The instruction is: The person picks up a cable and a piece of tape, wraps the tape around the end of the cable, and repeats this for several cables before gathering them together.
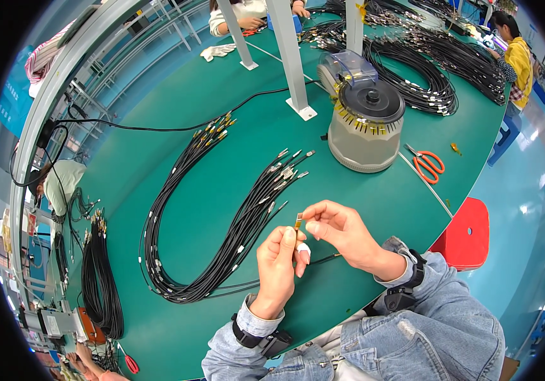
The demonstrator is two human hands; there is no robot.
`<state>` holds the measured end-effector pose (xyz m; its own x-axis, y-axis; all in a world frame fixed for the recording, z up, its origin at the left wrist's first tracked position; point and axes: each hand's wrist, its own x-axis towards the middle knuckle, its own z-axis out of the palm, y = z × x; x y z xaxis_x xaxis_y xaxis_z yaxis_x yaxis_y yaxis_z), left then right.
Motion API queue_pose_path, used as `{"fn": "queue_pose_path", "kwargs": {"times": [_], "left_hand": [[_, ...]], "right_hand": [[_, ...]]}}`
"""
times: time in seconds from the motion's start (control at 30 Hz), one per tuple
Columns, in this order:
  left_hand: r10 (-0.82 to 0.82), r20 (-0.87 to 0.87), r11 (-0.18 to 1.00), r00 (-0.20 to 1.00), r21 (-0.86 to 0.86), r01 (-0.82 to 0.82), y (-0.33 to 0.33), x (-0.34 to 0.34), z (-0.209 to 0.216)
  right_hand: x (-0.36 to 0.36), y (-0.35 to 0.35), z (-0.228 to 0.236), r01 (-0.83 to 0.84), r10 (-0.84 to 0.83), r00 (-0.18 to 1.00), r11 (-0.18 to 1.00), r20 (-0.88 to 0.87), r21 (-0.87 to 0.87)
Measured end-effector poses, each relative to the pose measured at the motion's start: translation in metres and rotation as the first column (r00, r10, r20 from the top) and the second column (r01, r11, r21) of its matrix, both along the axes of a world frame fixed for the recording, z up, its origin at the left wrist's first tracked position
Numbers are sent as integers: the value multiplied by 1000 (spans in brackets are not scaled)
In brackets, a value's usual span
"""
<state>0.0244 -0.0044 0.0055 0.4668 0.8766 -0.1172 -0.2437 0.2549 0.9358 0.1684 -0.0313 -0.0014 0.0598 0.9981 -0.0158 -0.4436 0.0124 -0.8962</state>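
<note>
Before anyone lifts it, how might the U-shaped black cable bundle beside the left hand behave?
The cable bundle would probably bend springily, given its smooth curve. Its ends may splay, since they fan out.

Left hand [277, 261]: upright, thumb pressed against index finger
Right hand [350, 237]: tilted leftward, thumb and index fingertips close together
Wrists [266, 308]: banded in black
Forearms [453, 305]: denim-sleeved, angled inward

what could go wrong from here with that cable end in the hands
The small cable end pinched in the left hand might slip. Its amber tape might crease with the right hand so close. The nearby black cables, lying loosely bundled, might tangle.
</note>
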Motion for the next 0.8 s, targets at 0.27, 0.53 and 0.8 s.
{"fn": "queue_pose_path", "kwargs": {"times": [0.27,0.53,0.8], "left_hand": [[-116,8,991,993,-65,116,1,-2,-3],[-105,-274,949,956,260,179,13,0,-24],[202,-615,580,762,702,413,11,8,-33]], "right_hand": [[6,3,-13,-55,36,988,990,152,128],[34,7,5,96,-121,950,990,288,101],[118,19,21,647,-666,707,745,235,164]]}}
